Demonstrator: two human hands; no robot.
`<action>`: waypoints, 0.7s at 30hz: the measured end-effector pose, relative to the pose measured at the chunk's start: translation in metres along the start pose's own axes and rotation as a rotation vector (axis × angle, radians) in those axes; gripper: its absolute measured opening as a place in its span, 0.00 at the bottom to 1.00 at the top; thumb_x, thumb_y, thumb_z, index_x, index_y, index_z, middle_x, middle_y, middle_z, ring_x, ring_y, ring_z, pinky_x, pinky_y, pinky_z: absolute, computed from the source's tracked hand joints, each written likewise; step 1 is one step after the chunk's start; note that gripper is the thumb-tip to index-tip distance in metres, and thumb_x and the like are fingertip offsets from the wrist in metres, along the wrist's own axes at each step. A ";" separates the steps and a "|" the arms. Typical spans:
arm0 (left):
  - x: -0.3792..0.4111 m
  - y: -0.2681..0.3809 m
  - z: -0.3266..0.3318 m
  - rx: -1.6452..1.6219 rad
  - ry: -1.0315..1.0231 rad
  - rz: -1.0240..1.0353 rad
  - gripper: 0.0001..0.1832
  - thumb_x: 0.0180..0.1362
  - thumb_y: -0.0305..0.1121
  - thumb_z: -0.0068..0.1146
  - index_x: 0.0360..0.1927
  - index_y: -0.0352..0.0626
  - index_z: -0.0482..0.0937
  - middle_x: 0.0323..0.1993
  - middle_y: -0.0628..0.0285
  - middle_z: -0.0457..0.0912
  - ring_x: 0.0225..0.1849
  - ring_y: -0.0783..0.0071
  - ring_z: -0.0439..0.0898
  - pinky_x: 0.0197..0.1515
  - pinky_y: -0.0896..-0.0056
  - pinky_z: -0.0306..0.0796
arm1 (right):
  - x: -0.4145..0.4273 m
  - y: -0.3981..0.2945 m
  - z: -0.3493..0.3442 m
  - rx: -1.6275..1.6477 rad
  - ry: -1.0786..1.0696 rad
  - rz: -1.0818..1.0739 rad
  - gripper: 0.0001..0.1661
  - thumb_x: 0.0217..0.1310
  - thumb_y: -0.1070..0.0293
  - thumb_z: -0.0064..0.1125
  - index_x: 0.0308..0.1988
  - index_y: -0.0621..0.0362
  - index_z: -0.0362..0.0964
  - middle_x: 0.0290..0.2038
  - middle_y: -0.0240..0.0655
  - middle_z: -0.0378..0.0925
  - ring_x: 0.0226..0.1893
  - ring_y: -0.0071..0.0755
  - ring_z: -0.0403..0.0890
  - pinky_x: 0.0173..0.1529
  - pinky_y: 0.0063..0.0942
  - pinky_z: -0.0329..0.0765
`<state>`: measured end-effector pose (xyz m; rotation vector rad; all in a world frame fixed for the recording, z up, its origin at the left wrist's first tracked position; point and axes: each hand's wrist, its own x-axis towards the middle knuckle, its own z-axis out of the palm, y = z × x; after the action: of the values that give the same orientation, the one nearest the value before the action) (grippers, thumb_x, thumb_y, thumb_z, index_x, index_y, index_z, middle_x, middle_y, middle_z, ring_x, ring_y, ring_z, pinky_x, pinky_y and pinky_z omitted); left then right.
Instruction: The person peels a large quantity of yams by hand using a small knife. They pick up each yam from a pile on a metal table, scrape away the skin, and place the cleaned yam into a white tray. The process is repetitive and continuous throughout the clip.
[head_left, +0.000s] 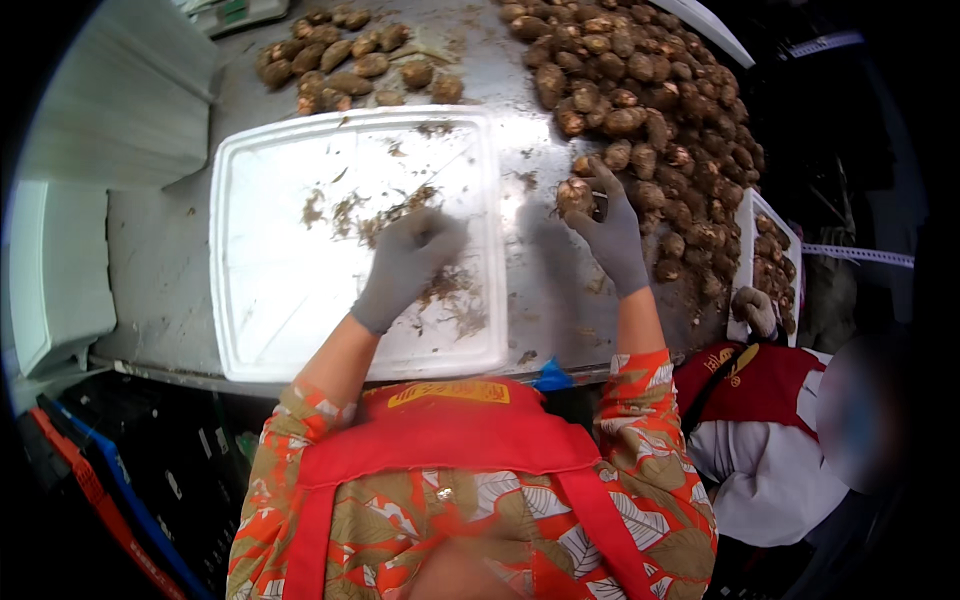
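My left hand (412, 259), in a grey glove, is above a white foam box lid (270, 352) strewn with brown root fibres and dirt. Its fingers are curled and blurred, and whether something is inside them cannot be seen. To the right, my right hand (611, 225), also gloved in grey, has thumb and forefinger spread around a taro corm (575, 196) at the near edge of a large pile of taro corms (637, 124). The thumb is by the corm's lower side; whether it grips the corm is unclear.
A smaller group of taro corms (337, 64) lies beyond the lid on the metal table (157, 262). White foam boxes (64, 277) stand at the left. At the right, a co-worker's gloved hand (754, 309) is at a white box (746, 225) holding corms. Crates (112, 480) stand below left.
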<state>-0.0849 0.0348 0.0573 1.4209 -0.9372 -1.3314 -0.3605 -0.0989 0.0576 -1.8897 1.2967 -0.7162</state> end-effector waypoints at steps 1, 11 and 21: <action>-0.002 0.009 0.005 0.025 -0.017 0.117 0.11 0.61 0.28 0.59 0.44 0.33 0.81 0.28 0.65 0.82 0.31 0.81 0.79 0.36 0.77 0.74 | -0.003 -0.010 0.006 0.073 -0.053 0.000 0.46 0.50 0.70 0.71 0.69 0.56 0.63 0.57 0.41 0.73 0.57 0.35 0.75 0.62 0.32 0.73; -0.004 0.022 0.012 0.217 0.127 0.255 0.13 0.59 0.27 0.61 0.47 0.35 0.82 0.35 0.62 0.84 0.32 0.80 0.80 0.36 0.75 0.74 | -0.033 -0.101 0.056 0.056 -0.166 -0.323 0.34 0.55 0.77 0.66 0.63 0.59 0.70 0.50 0.40 0.76 0.50 0.32 0.81 0.53 0.27 0.78; -0.007 0.001 0.004 0.398 0.051 0.394 0.07 0.62 0.29 0.56 0.41 0.37 0.80 0.29 0.59 0.81 0.32 0.70 0.82 0.38 0.70 0.76 | -0.023 -0.083 0.079 1.041 -0.155 0.244 0.32 0.71 0.61 0.56 0.69 0.61 0.60 0.54 0.46 0.75 0.53 0.42 0.81 0.55 0.35 0.83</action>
<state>-0.0899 0.0402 0.0605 1.4537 -1.4194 -0.8415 -0.2626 -0.0384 0.0783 -0.9023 0.7725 -0.8582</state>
